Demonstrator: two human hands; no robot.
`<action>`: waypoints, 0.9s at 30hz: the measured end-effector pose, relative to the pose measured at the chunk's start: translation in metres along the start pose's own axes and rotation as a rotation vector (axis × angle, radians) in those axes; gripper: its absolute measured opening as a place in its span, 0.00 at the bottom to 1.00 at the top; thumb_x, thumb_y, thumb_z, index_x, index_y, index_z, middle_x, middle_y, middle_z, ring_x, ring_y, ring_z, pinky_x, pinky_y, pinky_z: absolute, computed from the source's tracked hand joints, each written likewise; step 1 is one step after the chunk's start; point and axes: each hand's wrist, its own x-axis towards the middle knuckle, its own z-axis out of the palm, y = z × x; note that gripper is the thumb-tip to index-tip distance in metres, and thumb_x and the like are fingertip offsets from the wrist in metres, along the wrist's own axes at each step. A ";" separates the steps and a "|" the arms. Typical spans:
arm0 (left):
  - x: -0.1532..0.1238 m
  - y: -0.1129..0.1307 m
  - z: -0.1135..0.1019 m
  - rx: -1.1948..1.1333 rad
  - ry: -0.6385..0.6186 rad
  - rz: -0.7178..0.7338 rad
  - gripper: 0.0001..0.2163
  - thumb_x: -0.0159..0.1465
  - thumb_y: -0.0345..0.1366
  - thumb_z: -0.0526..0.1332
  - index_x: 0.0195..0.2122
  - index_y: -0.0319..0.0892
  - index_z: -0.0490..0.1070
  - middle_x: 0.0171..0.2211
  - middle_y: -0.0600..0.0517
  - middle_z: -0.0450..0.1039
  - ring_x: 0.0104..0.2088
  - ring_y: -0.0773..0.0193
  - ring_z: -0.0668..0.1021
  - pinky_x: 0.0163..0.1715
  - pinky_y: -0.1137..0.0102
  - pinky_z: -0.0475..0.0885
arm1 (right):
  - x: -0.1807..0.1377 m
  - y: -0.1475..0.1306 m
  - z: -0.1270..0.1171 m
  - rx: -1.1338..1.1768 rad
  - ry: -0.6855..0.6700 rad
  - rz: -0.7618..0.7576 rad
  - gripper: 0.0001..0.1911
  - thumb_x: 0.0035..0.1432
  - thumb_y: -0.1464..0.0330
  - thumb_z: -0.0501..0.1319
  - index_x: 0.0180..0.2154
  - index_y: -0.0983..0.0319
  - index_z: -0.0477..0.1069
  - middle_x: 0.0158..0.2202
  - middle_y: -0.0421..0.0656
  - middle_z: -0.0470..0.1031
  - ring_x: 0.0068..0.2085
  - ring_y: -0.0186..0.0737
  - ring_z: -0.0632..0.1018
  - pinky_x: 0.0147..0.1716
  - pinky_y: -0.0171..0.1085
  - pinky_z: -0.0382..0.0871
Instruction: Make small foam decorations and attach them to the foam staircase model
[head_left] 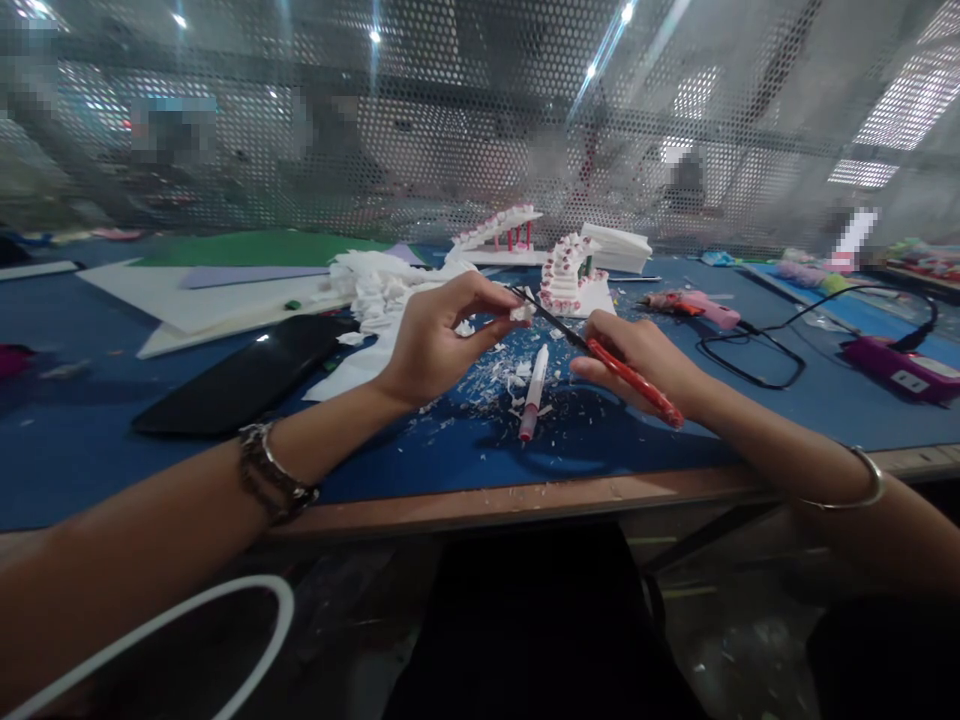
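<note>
left hand (435, 335): small white foam bit (522, 312) | right hand (637, 362): red-handled knife (600, 355)

Blue-topped, wood-edged table (450, 455): white-pink marker pen (531, 392) amid white foam crumbs (491, 378); black flat slab (240, 385) left of pen, pink glue gun (694, 305) behind-rt, purple power strip (896, 370) far rt.

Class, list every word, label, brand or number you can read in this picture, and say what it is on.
No text can be read.
Marker pen: any print too small.
Purple power strip: markings too blurred.
Background shapes behind the mesh screen: blurred.
Red-handled knife in the right hand, white scrap in the left hand: no lettering shows.
</note>
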 end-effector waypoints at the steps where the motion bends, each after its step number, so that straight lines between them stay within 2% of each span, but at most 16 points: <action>1: 0.000 -0.002 0.000 0.006 -0.001 0.020 0.05 0.57 0.34 0.63 0.35 0.47 0.71 0.35 0.52 0.72 0.39 0.62 0.76 0.43 0.64 0.72 | 0.000 0.000 0.000 0.004 0.004 0.000 0.15 0.57 0.56 0.53 0.28 0.61 0.55 0.19 0.34 0.59 0.21 0.28 0.60 0.22 0.30 0.51; 10: 0.002 -0.012 -0.002 0.033 -0.015 0.117 0.06 0.57 0.33 0.63 0.36 0.46 0.71 0.34 0.51 0.72 0.37 0.62 0.77 0.40 0.64 0.74 | 0.001 0.001 0.004 -0.025 0.044 0.014 0.17 0.56 0.54 0.54 0.27 0.60 0.55 0.18 0.35 0.59 0.20 0.28 0.60 0.22 0.30 0.50; 16: 0.001 -0.007 -0.001 0.021 -0.023 0.101 0.06 0.57 0.33 0.63 0.36 0.47 0.71 0.34 0.52 0.72 0.37 0.63 0.77 0.40 0.67 0.74 | 0.001 -0.002 0.003 -0.087 0.066 0.045 0.17 0.57 0.56 0.53 0.25 0.60 0.53 0.17 0.34 0.58 0.20 0.28 0.59 0.22 0.30 0.51; 20: 0.002 -0.001 0.001 -0.008 -0.068 0.039 0.06 0.57 0.32 0.63 0.35 0.46 0.69 0.34 0.52 0.72 0.36 0.63 0.78 0.40 0.68 0.75 | 0.005 0.006 -0.001 -0.133 0.084 0.117 0.18 0.58 0.53 0.49 0.26 0.60 0.54 0.18 0.35 0.60 0.20 0.29 0.63 0.22 0.30 0.53; 23: 0.002 0.003 0.002 -0.084 -0.124 -0.039 0.05 0.58 0.31 0.61 0.35 0.43 0.67 0.37 0.51 0.72 0.33 0.63 0.79 0.37 0.68 0.75 | 0.007 0.022 -0.003 -0.281 0.030 0.194 0.19 0.57 0.51 0.48 0.28 0.61 0.58 0.21 0.39 0.65 0.23 0.33 0.66 0.24 0.32 0.53; 27: 0.003 0.005 0.004 -0.152 -0.121 -0.126 0.05 0.56 0.30 0.62 0.32 0.41 0.65 0.34 0.51 0.74 0.28 0.66 0.79 0.32 0.70 0.75 | 0.004 0.044 -0.003 -0.374 -0.151 0.228 0.15 0.53 0.57 0.55 0.26 0.62 0.63 0.21 0.41 0.66 0.22 0.35 0.65 0.23 0.33 0.50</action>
